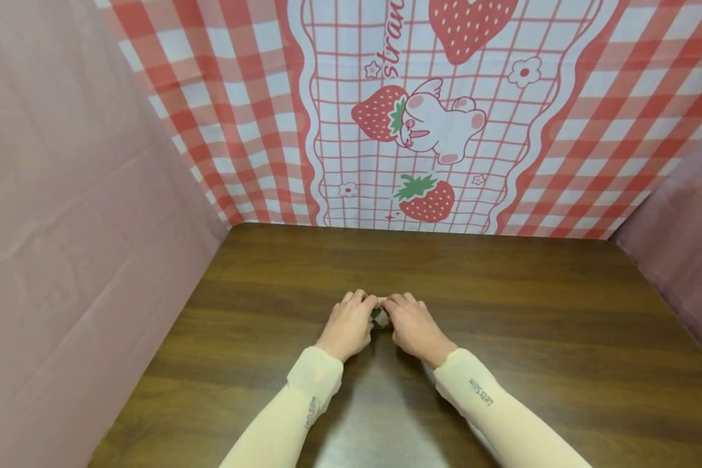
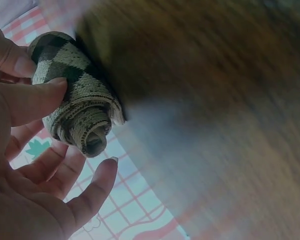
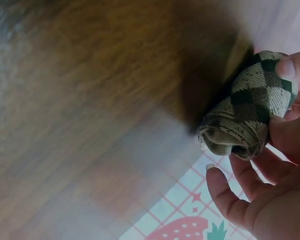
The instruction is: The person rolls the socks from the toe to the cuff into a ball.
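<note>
A rolled-up knitted sock with a green, brown and cream checkered pattern sits between both hands at the middle of the table. In the left wrist view, the spiral end of the sock shows. My left hand grips its left side, thumb on the knit and some fingers behind it; the little finger stands away. From the right, my right hand holds the other side, and its thumb presses the checkered surface of the sock in the right wrist view. The thumbs are close together.
The brown wooden table extends all around the hands. Behind it hangs a red-and-white checked cloth with strawberry prints. Pink fabric covers the left side, and more pink fabric hangs at the right.
</note>
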Demonstrator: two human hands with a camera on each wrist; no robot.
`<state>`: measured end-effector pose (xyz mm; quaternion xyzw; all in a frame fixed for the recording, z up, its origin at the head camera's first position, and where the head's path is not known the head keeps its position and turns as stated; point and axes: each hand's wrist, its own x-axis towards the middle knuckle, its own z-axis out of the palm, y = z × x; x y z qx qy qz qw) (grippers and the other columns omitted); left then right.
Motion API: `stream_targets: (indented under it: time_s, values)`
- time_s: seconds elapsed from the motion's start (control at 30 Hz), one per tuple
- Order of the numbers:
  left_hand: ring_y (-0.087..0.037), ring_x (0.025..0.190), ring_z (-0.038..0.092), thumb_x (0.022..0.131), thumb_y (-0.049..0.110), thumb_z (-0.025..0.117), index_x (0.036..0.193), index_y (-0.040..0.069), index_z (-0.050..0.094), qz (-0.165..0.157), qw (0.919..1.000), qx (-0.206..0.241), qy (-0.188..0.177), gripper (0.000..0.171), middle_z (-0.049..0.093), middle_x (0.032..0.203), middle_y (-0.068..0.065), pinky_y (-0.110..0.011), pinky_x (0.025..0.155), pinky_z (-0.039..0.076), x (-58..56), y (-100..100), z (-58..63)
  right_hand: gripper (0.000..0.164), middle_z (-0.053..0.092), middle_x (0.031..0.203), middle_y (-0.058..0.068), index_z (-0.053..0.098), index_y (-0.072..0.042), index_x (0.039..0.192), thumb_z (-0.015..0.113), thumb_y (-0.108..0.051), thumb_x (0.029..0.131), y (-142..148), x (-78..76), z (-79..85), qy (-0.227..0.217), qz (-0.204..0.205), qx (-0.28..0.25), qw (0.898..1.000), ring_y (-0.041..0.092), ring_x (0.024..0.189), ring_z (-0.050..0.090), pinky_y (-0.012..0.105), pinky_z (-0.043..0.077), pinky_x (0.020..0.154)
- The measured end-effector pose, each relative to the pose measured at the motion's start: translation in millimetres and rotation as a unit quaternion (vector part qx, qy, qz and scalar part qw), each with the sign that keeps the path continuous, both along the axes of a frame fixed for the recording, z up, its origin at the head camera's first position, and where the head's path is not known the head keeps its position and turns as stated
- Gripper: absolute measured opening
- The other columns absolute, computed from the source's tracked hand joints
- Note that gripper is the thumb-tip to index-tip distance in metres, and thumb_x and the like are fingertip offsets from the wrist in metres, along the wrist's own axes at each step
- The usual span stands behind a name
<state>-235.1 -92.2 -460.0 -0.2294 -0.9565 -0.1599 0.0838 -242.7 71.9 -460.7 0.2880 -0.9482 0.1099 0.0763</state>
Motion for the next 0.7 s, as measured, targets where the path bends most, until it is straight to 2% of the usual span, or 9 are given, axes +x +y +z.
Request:
stream_targets:
  time_s: [0.17, 0.43, 0.57, 0.7]
  values:
    - [-0.025, 0.102, 0.058, 0.084, 0.011, 0.077, 0.116, 0.011, 0.065, -0.002, 0.9999, -0.008, 0.010, 0.035, 0.062, 0.112, -0.007, -0.041, 0.080, 0.051, -2.6, -0.9, 0.1, 0.044, 0.063, 0.117, 0.016, 0.065, 0.001, 0.118, 0.068, 0.008, 0.075, -2.4, -2.3, -2.0, 0.010, -0.001, 0.001, 1.000, 0.037, 0.102, 0.057, 0.053, 0.049, 0.077]
    - [-0.026, 0.101, 0.060, 0.081, 0.009, 0.079, 0.118, 0.010, 0.066, -0.011, 0.9993, -0.034, 0.015, 0.039, 0.065, 0.111, -0.008, -0.039, 0.082, 0.052, -8.2, 0.7, 0.9, 0.043, 0.064, 0.116, 0.017, 0.066, 0.001, 0.118, 0.067, 0.008, 0.075, -2.2, -3.7, 0.2, 0.002, -0.006, 0.004, 1.000, 0.039, 0.103, 0.057, 0.054, 0.048, 0.078]
    - [-0.026, 0.098, 0.061, 0.080, 0.009, 0.079, 0.117, 0.010, 0.069, -0.012, 0.9994, -0.031, 0.012, 0.039, 0.068, 0.109, -0.009, -0.039, 0.081, 0.052, -9.8, -0.2, 0.3, 0.041, 0.065, 0.117, 0.017, 0.065, 0.001, 0.121, 0.064, 0.007, 0.081, -0.6, -3.4, 4.0, -0.014, 0.001, -0.004, 1.000, 0.038, 0.105, 0.058, 0.055, 0.048, 0.080]
    - [-0.026, 0.093, 0.061, 0.079, 0.009, 0.078, 0.113, 0.010, 0.071, -0.020, 0.9997, -0.014, 0.005, 0.035, 0.069, 0.105, -0.009, -0.039, 0.079, 0.052, -13.3, -2.1, 1.8, 0.030, 0.066, 0.116, 0.015, 0.067, 0.001, 0.117, 0.068, 0.001, 0.087, 2.2, -3.1, 9.2, 0.000, 0.009, -0.034, 0.999, 0.036, 0.105, 0.060, 0.054, 0.049, 0.082]
